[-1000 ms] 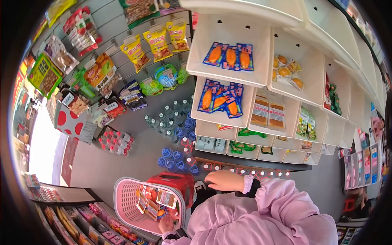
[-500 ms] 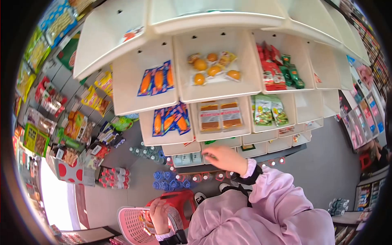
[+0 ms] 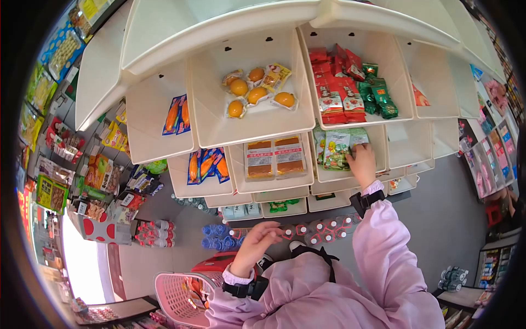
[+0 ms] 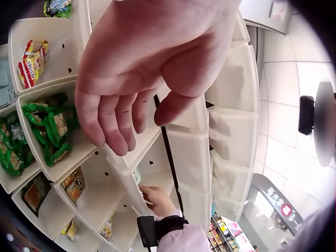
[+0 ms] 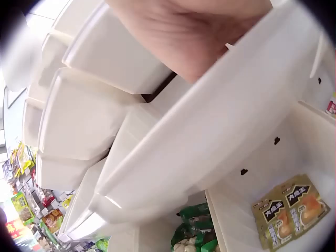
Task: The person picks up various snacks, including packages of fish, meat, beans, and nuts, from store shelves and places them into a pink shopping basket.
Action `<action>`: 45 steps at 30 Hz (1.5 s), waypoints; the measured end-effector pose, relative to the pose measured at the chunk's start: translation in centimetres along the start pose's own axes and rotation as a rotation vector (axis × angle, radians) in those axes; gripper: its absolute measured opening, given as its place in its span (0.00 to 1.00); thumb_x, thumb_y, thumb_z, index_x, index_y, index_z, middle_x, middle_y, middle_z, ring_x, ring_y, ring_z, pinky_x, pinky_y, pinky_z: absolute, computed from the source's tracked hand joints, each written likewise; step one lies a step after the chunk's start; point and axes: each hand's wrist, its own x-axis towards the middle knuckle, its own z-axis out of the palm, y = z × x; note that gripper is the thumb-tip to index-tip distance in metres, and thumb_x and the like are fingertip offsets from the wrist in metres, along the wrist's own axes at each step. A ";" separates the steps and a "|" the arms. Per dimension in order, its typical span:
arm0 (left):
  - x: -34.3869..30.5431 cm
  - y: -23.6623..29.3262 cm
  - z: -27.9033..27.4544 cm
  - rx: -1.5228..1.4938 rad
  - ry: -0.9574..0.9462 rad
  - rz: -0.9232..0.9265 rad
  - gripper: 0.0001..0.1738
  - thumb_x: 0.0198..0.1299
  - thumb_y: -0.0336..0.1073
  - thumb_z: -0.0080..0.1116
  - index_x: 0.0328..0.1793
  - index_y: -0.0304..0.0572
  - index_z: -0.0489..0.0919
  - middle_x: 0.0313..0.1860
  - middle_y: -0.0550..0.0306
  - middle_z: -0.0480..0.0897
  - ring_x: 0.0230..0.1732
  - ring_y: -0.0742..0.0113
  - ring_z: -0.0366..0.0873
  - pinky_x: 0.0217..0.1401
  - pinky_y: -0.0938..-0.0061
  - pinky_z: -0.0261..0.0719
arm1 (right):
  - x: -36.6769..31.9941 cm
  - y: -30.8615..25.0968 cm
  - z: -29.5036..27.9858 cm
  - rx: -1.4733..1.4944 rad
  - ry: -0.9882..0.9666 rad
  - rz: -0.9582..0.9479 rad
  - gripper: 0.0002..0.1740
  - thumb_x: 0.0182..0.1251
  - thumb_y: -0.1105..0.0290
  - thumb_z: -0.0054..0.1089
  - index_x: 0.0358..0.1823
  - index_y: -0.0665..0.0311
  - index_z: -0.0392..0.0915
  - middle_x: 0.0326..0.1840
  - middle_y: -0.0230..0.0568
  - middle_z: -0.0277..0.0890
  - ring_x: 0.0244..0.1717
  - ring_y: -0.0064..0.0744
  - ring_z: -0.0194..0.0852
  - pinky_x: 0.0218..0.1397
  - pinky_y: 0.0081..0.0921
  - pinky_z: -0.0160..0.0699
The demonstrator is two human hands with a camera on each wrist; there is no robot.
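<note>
My right hand [image 3: 362, 164] reaches into a white bin holding green-and-white snack packets [image 3: 335, 149]. Its fingertips are at the right-hand packet; I cannot tell whether they pinch it. In the right wrist view the bin's wall hides the fingers of that hand [image 5: 194, 37]. The left hand [image 3: 255, 248] hovers in front of the lower bins, holding nothing. Seen from the left wrist, this hand [image 4: 142, 79] has loosely bent fingers. Below and left of it stands a pink basket [image 3: 164, 293] with several packets inside.
Neighbouring bins hold round orange-yellow snacks [image 3: 256, 96], red packets [image 3: 335, 96], green packets [image 3: 383, 98], flat brown packs [image 3: 274, 159] and blue-and-orange packets [image 3: 205, 164]. Bottles [image 3: 329, 230] line the floor under the rack. A red stool [image 3: 213, 262] stands beside the basket.
The right hand has moved from in front of the lower bins right and up into the green-and-white packets' bin. The left hand has left the basket, rising rightward. The view has shifted right.
</note>
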 end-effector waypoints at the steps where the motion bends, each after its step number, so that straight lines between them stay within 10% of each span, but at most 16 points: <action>1: -0.1 -0.3 0.1 -0.005 -0.021 -0.008 0.16 0.59 0.29 0.45 0.53 0.32 0.66 0.44 0.49 0.75 0.42 0.67 0.74 0.47 0.74 0.72 | 0.4 0.5 0.9 0.042 -0.003 0.008 0.13 0.42 0.69 0.63 0.29 0.68 0.72 0.38 0.50 0.67 0.39 0.50 0.66 0.41 0.39 0.67; 9: -3.9 -2.5 -1.5 -0.054 0.174 -0.120 0.16 0.60 0.31 0.46 0.54 0.34 0.66 0.44 0.52 0.75 0.44 0.67 0.74 0.47 0.77 0.72 | 2.0 3.2 4.0 0.217 -0.073 -0.061 0.12 0.42 0.68 0.64 0.24 0.69 0.75 0.27 0.49 0.71 0.31 0.46 0.69 0.37 0.35 0.68; 15: -5.8 -3.8 -2.5 -0.041 0.245 -0.090 0.17 0.60 0.34 0.46 0.54 0.34 0.66 0.42 0.54 0.76 0.40 0.70 0.75 0.43 0.78 0.73 | 0.1 5.0 2.8 0.819 -0.037 0.207 0.15 0.56 0.64 0.58 0.39 0.68 0.72 0.31 0.35 0.73 0.34 0.22 0.69 0.35 0.20 0.67; 23: -7.1 -5.2 -3.7 -0.129 0.210 -0.045 0.18 0.60 0.38 0.46 0.53 0.36 0.68 0.41 0.57 0.76 0.36 0.74 0.74 0.41 0.79 0.74 | -8.2 -7.4 -5.3 1.270 -0.285 0.313 0.04 0.60 0.73 0.52 0.30 0.63 0.67 0.27 0.28 0.68 0.29 0.15 0.66 0.33 0.14 0.65; 34: -22.9 -10.5 -10.0 -0.896 0.475 0.027 0.19 0.61 0.38 0.45 0.55 0.36 0.64 0.49 0.51 0.73 0.48 0.61 0.74 0.52 0.66 0.73 | -27.7 -30.3 2.4 1.078 -1.302 -0.170 0.07 0.54 0.77 0.57 0.32 0.67 0.68 0.28 0.32 0.70 0.30 0.19 0.72 0.32 0.15 0.72; 45: -41.3 -26.2 -16.6 -1.171 1.215 0.102 0.15 0.56 0.23 0.45 0.51 0.31 0.64 0.46 0.47 0.73 0.46 0.53 0.73 0.46 0.57 0.75 | -52.8 -37.4 12.5 0.806 -1.633 -0.645 0.32 0.50 0.72 0.56 0.57 0.70 0.52 0.45 0.50 0.67 0.45 0.35 0.72 0.41 0.29 0.72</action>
